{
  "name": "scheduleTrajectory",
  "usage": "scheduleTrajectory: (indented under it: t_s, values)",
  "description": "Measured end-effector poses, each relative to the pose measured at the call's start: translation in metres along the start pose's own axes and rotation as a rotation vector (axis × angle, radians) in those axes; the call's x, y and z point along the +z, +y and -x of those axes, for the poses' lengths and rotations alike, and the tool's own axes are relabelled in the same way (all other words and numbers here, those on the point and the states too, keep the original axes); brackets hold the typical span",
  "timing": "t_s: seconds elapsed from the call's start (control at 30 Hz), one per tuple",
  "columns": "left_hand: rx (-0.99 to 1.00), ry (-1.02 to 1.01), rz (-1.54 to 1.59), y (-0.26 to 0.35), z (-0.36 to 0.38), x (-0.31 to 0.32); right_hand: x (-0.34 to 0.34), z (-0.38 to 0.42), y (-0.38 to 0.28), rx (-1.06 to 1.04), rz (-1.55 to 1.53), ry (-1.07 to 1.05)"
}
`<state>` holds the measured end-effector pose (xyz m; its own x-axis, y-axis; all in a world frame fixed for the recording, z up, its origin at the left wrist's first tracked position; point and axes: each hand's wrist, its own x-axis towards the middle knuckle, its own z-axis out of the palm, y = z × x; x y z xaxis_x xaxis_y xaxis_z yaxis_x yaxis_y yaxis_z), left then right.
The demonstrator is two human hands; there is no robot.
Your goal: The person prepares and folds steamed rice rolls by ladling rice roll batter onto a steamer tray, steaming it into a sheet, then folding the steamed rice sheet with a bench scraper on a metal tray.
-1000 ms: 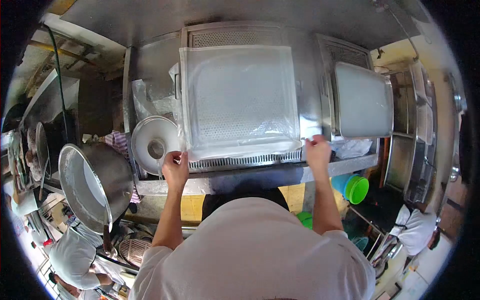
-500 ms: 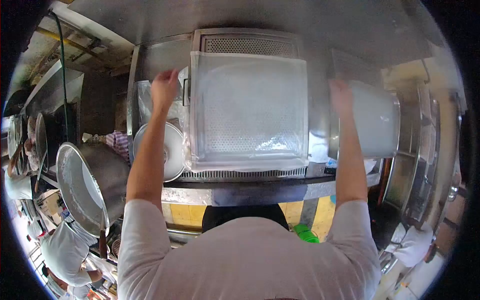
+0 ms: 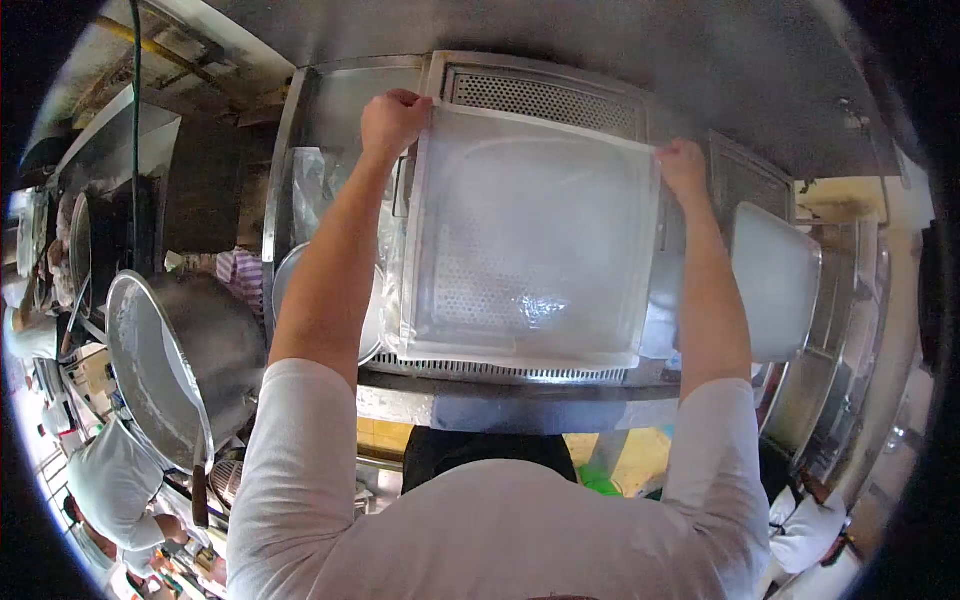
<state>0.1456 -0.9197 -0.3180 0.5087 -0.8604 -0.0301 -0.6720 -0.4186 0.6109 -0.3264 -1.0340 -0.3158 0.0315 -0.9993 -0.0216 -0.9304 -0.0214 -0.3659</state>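
Observation:
A translucent plastic sheet (image 3: 545,240) with a paler border lies over a perforated metal tray (image 3: 545,104), whose holes show through it and along the bare strip at the far end. My left hand (image 3: 395,122) is closed on the sheet's far left corner. At the far right corner, my right hand (image 3: 684,168) pinches the edge between its fingers. Light glints off the sheet near its front. Crumpled clear plastic (image 3: 308,190) lies to the left, beyond my forearm.
A round metal vessel (image 3: 284,285) is partly hidden behind my left forearm. Farther left stands a large tilted pot (image 3: 235,345) with white residue inside. A pale rectangular container (image 3: 775,285) sits on the right. Other people in white shirts (image 3: 118,485) are at the lower left.
Both hands have moved inward from beside the sheet and taken hold of its far corners. The view has shifted and turned slightly.

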Motion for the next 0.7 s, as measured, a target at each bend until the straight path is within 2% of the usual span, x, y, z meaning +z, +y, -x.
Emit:
scheduleTrajectory:
  t_s: [0.17,0.3,0.37,0.43,0.5,0.53,0.57,0.6,0.67,0.7]
  values:
    - [0.040,0.107,0.042,0.000,0.000,0.004,0.010,-0.005,0.001,-0.103,0.124,0.057]
    - [0.052,0.101,0.107,-0.006,-0.001,0.007,0.004,0.005,-0.004,-0.139,0.227,0.082]
    - [0.064,0.175,0.172,-0.005,0.005,-0.001,-0.003,0.034,-0.022,-0.123,0.011,0.283]
    - [0.035,0.150,0.210,0.002,0.017,-0.017,-0.002,0.069,-0.051,-0.100,-0.169,0.225]
    - [0.008,0.122,0.246,0.000,0.020,-0.023,-0.002,0.118,-0.116,0.044,-0.488,-0.097]
    - [0.126,0.136,0.190,-0.008,0.020,-0.017,0.006,0.134,-0.144,0.136,-0.811,-0.290]
    - [0.243,0.146,0.132,-0.012,0.021,-0.015,0.014,0.144,-0.174,0.121,-0.919,-0.396]
    - [0.242,0.152,0.134,-0.012,0.021,-0.016,0.019,0.151,-0.199,0.103,-1.026,-0.503]
    - [0.478,0.089,-0.124,-0.010,0.024,-0.016,0.038,0.141,-0.239,0.122,-1.192,-0.660]
    - [0.485,0.050,-0.161,-0.002,0.031,-0.022,0.049,0.128,-0.253,0.119,-1.190,-0.666]
